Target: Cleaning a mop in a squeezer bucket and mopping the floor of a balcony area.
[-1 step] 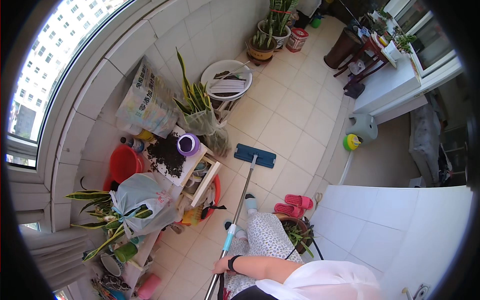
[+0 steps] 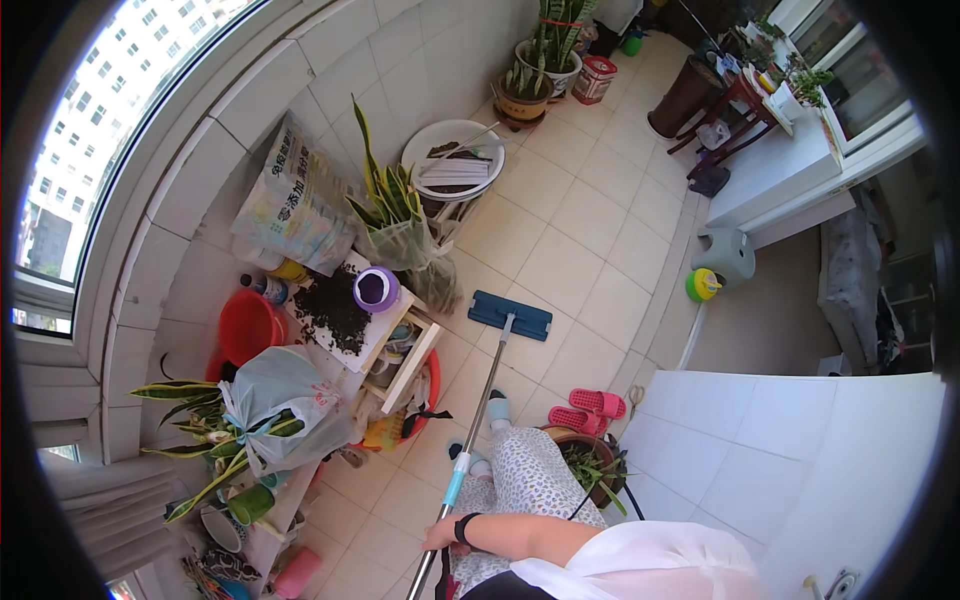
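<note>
My right hand (image 2: 440, 535) is closed round the silver pole of a flat mop, below its light-blue grip section (image 2: 455, 487). A black band circles that wrist. The mop's dark blue rectangular head (image 2: 510, 315) lies on the beige tiled floor (image 2: 565, 262), ahead of my feet. From the hand, the pole slants up and slightly right to the head. My left hand is out of view. The pole's lower end runs past the bottom edge of the picture.
Left stands a low bench with loose soil, a purple pot (image 2: 376, 289) and bagged plants; a red basin (image 2: 252, 327) is beside it. Pink slippers (image 2: 588, 411) and a potted plant (image 2: 597, 467) are at my right. A grey stool (image 2: 728, 256) stands by the doorway.
The mop and my right hand have shifted only a touch toward me. Everything else looks the same.
</note>
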{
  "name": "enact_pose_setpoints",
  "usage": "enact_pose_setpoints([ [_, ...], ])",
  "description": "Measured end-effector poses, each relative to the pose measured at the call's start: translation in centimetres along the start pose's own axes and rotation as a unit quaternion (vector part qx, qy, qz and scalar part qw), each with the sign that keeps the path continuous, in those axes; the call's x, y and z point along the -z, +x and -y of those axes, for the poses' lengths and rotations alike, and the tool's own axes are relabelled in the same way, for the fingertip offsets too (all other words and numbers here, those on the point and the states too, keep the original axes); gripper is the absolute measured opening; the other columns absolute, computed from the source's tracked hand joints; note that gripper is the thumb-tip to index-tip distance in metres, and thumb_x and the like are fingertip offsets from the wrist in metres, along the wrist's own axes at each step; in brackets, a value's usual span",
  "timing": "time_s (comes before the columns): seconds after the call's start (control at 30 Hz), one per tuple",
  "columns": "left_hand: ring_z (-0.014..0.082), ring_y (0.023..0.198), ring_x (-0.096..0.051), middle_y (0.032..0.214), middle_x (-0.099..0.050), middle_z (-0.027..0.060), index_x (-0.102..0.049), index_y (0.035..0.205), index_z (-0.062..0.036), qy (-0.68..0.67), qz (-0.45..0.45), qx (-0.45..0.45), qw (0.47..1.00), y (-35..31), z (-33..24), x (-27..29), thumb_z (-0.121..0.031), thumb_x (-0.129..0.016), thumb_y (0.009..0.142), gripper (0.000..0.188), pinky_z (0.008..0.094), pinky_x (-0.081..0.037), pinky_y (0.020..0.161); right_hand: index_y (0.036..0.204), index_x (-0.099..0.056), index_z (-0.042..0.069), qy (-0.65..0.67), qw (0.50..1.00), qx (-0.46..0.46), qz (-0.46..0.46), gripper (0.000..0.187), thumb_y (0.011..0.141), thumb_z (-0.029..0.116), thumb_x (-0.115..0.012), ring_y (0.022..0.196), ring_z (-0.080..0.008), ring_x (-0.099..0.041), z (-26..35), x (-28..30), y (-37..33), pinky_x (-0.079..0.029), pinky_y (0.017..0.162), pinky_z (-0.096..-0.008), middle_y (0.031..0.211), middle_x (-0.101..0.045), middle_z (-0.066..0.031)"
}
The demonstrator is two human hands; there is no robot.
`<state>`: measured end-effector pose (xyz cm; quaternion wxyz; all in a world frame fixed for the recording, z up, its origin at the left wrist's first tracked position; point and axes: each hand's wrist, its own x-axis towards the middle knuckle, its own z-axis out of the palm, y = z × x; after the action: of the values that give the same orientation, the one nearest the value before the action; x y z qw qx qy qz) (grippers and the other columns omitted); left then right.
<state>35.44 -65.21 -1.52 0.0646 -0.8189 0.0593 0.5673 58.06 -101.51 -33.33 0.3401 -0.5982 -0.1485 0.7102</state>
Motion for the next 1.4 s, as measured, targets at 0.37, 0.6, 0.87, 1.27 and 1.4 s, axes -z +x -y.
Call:
enact_pose_setpoints([
  [0.37,0.0373,0.062,-0.054,0.07,-0.06,0.0239,-0.063,0.089,0.0042,-0.224,-0.142,0.074,0.961,13.9,-12.3,20.7,-0.036,-0.049,0.092,0.042,0.0427,-0.044,0.062,0.089,-0.063,0.001,0.103,0.935,-0.032,-0.338,0.026,0.085,0.018,-0.044,0.065,-0.0285,-0.065,-7.0,15.2,-6.7,-0.052,0.053,-0.0395,0.077,-0.064,-0.0144],
  [0.6,0.0101,0.047,-0.052,0.058,-0.054,0.0036,-0.056,0.111,0.0,-0.348,-0.06,-0.101,0.93,31.2,-27.7,33.3,-0.026,-0.054,0.09,0.034,0.026,-0.042,0.044,0.121,-0.045,0.002,0.275,0.783,-0.175,-0.53,0.036,0.088,0.016,-0.042,0.097,-0.0341,-0.061,-19.7,31.2,-12.7,-0.05,0.081,-0.0438,0.105,-0.059,-0.0217],
  [0.87,0.0145,0.047,-0.056,0.06,-0.057,0.0063,-0.055,0.112,-0.0053,-0.347,-0.017,-0.155,0.925,32.6,-32.8,33.4,-0.029,-0.052,0.091,0.032,0.0289,-0.046,0.047,0.119,-0.043,0.002,0.268,0.757,-0.19,-0.565,0.037,0.086,0.02,-0.043,0.093,-0.0333,-0.062,-24.7,31.0,-15.9,-0.049,0.079,-0.0434,0.101,-0.063,-0.0214],
  [1.27,0.0216,0.074,-0.049,0.085,-0.052,0.0082,-0.056,0.114,-0.0062,-0.331,-0.045,-0.049,0.941,20.9,1.7,15.4,-0.034,-0.05,0.093,0.036,0.0307,-0.039,0.066,0.14,-0.01,-0.003,0.242,0.904,-0.062,-0.346,0.085,0.086,0.048,-0.05,0.092,-0.0331,-0.063,-2.2,7.4,6.5,-0.05,0.079,-0.0391,0.118,-0.056,-0.0254],
  [1.4,0.0351,0.104,-0.057,0.114,-0.059,0.0204,-0.054,0.123,-0.0064,-0.252,-0.104,-0.025,0.962,13.8,12.1,9.8,-0.032,-0.051,0.091,0.041,0.0368,-0.042,0.089,0.141,-0.006,0.001,0.254,0.947,-0.009,-0.198,0.094,0.082,0.056,-0.053,0.074,-0.0296,-0.065,7.9,-1.0,10.3,-0.054,0.056,-0.0369,0.121,-0.053,-0.0243],
])
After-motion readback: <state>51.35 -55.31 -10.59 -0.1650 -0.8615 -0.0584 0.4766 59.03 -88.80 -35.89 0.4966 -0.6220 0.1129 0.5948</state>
